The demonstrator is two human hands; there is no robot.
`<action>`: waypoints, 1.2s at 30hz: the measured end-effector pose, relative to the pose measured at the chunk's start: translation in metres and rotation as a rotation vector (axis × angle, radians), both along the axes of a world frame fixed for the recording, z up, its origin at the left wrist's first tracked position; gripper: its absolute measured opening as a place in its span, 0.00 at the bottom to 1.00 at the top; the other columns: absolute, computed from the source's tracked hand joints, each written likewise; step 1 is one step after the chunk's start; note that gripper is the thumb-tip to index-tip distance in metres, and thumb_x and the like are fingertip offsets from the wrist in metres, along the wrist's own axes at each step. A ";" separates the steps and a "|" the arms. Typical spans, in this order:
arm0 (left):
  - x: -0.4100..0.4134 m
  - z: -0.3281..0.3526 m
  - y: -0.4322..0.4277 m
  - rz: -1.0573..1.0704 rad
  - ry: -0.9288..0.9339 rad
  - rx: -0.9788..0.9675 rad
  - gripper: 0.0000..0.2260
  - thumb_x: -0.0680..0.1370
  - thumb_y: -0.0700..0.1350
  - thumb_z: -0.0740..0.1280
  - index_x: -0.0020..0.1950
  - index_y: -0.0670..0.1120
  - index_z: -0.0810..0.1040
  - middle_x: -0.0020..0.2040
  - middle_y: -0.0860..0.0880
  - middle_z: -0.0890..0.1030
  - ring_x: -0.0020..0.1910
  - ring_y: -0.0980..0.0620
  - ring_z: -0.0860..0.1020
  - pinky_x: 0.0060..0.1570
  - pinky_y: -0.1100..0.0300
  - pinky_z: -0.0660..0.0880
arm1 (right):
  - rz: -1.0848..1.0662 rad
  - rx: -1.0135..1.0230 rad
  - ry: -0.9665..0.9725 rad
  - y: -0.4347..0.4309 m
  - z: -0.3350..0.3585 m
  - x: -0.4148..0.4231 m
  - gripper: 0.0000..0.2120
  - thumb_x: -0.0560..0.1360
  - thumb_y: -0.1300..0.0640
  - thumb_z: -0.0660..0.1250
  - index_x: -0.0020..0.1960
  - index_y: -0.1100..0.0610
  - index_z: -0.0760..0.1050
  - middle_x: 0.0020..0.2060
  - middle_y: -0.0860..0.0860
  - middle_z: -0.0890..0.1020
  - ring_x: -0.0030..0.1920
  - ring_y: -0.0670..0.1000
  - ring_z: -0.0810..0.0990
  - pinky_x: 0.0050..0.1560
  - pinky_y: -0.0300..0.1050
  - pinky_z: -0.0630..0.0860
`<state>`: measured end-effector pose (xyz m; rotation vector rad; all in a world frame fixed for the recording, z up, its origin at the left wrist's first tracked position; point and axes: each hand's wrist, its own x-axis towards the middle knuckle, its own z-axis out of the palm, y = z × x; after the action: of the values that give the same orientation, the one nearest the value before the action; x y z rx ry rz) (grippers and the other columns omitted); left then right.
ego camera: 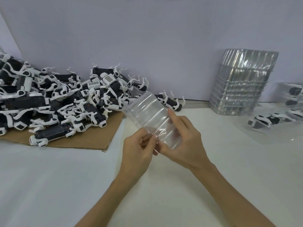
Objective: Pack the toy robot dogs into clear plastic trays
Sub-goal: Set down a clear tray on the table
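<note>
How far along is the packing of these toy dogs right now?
Early, it seems. Done: a few packed dogs lie in clear trays at the far right. In hand: the left hand and right hand hold one empty tray, no dog in it yet. Left: a big pile of loose dogs on the cardboard, with a tall stack of trays waiting at the back.

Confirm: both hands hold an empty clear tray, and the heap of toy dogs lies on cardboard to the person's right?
No: in the head view the heap of toy dogs lies on cardboard to the person's left. The rest is right.
</note>
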<state>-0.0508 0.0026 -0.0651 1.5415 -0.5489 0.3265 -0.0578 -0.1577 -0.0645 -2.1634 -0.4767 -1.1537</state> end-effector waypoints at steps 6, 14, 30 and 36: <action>-0.002 -0.001 -0.003 -0.001 0.048 -0.030 0.07 0.80 0.32 0.65 0.50 0.41 0.81 0.34 0.45 0.83 0.30 0.46 0.82 0.34 0.60 0.78 | -0.048 -0.029 -0.025 -0.010 0.006 0.003 0.40 0.64 0.50 0.76 0.74 0.59 0.71 0.55 0.51 0.76 0.44 0.45 0.75 0.44 0.39 0.78; 0.016 -0.003 0.025 -0.082 0.262 -0.129 0.04 0.81 0.37 0.66 0.47 0.42 0.79 0.36 0.50 0.81 0.37 0.51 0.81 0.35 0.59 0.78 | -0.363 0.424 0.022 -0.094 0.011 0.013 0.39 0.68 0.53 0.76 0.76 0.51 0.67 0.56 0.49 0.74 0.40 0.47 0.78 0.47 0.34 0.76; 0.010 0.000 0.020 -0.337 0.502 0.146 0.12 0.76 0.55 0.73 0.48 0.45 0.84 0.47 0.42 0.86 0.42 0.45 0.84 0.43 0.53 0.82 | -0.479 -0.098 -0.236 -0.048 0.023 0.003 0.37 0.66 0.55 0.74 0.74 0.55 0.71 0.61 0.54 0.76 0.61 0.56 0.74 0.63 0.46 0.61; 0.016 0.002 0.026 -0.410 0.444 -0.266 0.19 0.71 0.57 0.77 0.57 0.51 0.83 0.57 0.46 0.83 0.60 0.44 0.81 0.53 0.55 0.80 | -0.228 -0.343 -0.210 0.002 0.012 -0.003 0.36 0.69 0.57 0.75 0.75 0.50 0.67 0.69 0.48 0.74 0.67 0.53 0.73 0.72 0.52 0.60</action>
<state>-0.0348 0.0283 -0.0629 1.1602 -0.4341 -0.2468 -0.0604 -0.1562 -0.0529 -2.4492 -0.5633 -1.5279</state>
